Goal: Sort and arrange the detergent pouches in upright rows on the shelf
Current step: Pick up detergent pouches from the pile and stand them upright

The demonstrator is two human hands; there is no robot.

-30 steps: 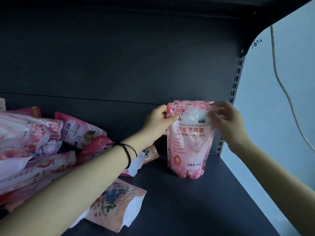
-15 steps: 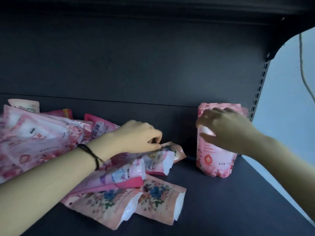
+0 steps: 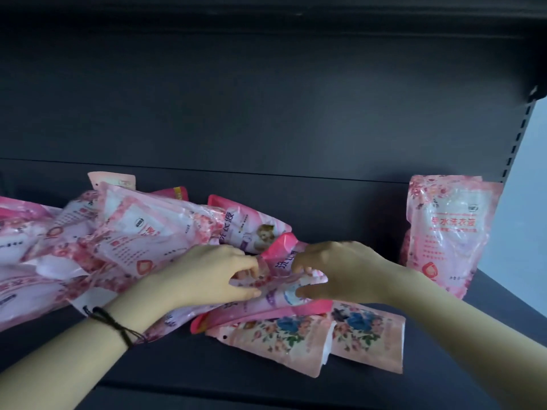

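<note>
One pink detergent pouch (image 3: 447, 235) stands upright at the shelf's far right, against the back panel. A jumbled heap of pink pouches (image 3: 112, 247) lies across the left and middle. My left hand (image 3: 207, 276) and my right hand (image 3: 340, 273) meet at the heap's right end, both with curled fingers pinching a pink-and-purple pouch (image 3: 275, 294) that lies flat there. Two flowered pouches (image 3: 296, 335) lie flat in front of it. A black cord bracelet circles my left wrist.
The dark shelf board (image 3: 384, 389) has bare room in front and between the heap and the upright pouch. A slotted metal upright (image 3: 516, 134) ends the shelf at the right, with a pale wall beyond. The dark back panel (image 3: 266, 113) rises behind everything.
My right hand has let go of the upright pouch and moved left to the heap. My left hand has shifted onto the same flat pouch. The view has panned left.
</note>
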